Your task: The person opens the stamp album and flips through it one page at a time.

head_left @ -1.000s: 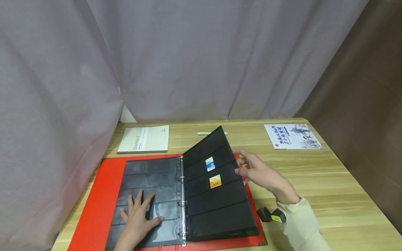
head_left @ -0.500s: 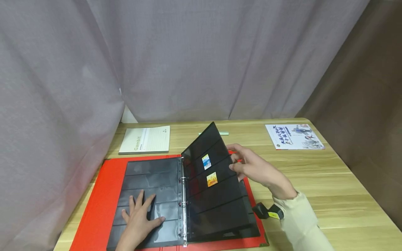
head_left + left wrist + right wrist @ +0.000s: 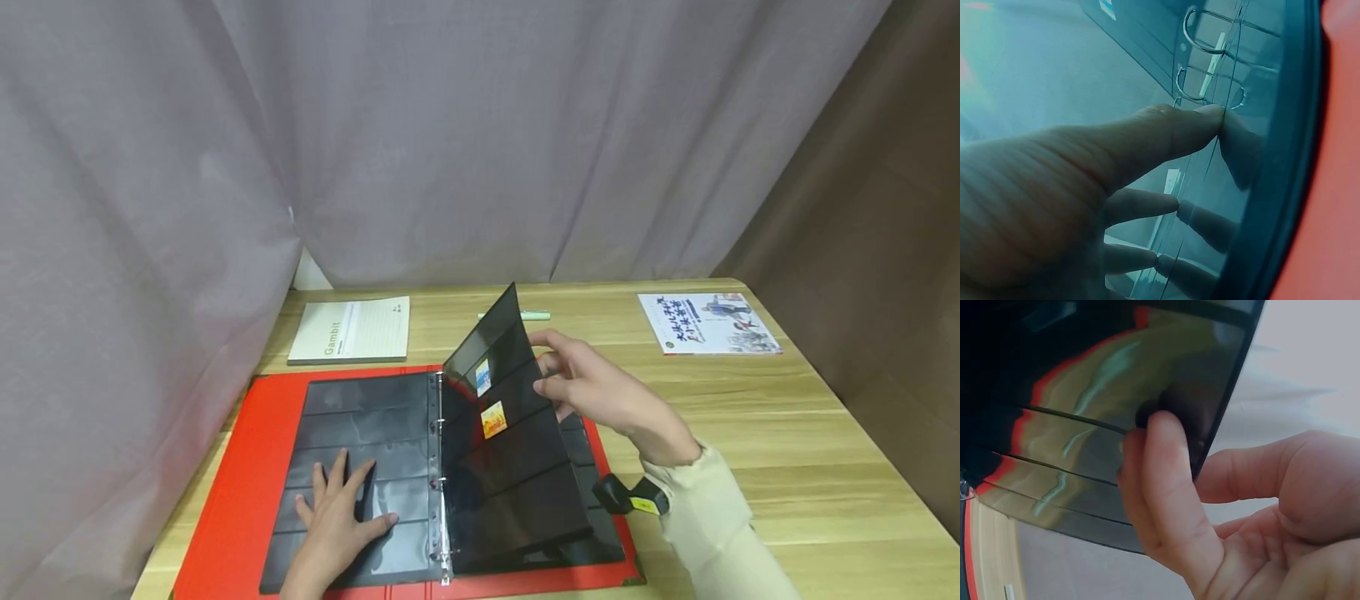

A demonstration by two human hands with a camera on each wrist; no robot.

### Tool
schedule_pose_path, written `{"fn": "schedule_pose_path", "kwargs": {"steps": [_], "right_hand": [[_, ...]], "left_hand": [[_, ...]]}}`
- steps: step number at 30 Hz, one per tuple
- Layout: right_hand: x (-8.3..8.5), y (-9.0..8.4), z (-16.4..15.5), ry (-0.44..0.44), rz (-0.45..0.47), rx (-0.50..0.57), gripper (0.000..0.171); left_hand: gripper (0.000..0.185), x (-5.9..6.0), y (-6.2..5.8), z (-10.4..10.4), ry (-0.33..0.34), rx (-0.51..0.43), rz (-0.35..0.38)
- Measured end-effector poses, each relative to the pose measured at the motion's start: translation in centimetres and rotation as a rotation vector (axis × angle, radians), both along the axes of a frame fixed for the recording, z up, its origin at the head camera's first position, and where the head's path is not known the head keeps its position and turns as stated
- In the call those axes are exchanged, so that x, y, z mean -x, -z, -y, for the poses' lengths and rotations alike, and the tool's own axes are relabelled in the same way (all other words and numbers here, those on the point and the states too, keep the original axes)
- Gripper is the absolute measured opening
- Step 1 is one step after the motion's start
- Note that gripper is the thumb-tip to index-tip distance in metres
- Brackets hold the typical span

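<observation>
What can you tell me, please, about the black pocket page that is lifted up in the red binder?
The black plastic pocket page is glossy and divided by horizontal strips into rows. It hangs on the metal rings of the open red binder and stands raised at a slant above the right-hand pages. Two small stamps sit in its upper rows, a blue and white stamp above an orange stamp. The right hand pinches its outer edge; the left hand lies flat on the left page, not touching it.
</observation>
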State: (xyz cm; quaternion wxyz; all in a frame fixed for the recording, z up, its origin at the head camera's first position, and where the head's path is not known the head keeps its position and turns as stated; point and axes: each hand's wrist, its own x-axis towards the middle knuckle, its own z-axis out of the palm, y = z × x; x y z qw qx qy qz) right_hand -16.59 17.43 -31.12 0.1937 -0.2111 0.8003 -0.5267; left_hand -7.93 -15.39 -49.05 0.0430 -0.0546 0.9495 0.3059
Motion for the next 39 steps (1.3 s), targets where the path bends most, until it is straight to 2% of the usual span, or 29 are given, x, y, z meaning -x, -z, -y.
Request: {"fn": "schedule_pose_path", "kwargs": {"steps": [11, 22, 29, 34, 39], "right_hand": [[0.2, -0.7, 1.8, -0.017, -0.033, -0.003, 0.059], [0.3, -0.9, 3.3, -0.033, -0.012, 0.022, 0.059], [0.0, -0.5, 4.4, -0.027, -0.005, 0.072, 0.055], [-0.3, 0.0, 4.9, -0.038, -0.001, 0.108, 0.056], [-0.7, 0.5, 5.2, -0.087, 0.013, 0.132, 0.058]], "left_hand": [[0.086, 0.2, 0.1, 0.0, -0.004, -0.003, 0.011], [0.087, 0.3, 0.1, 0.1, -0.003, 0.01, 0.015], [0.086, 0.2, 0.2, -0.1, -0.01, -0.007, 0.017], [0.087, 0.4, -0.1, 0.0, -0.007, 0.022, 0.028], [0.083, 0.5, -0.5, 0.0, -0.005, 0.051, 0.035]]}}
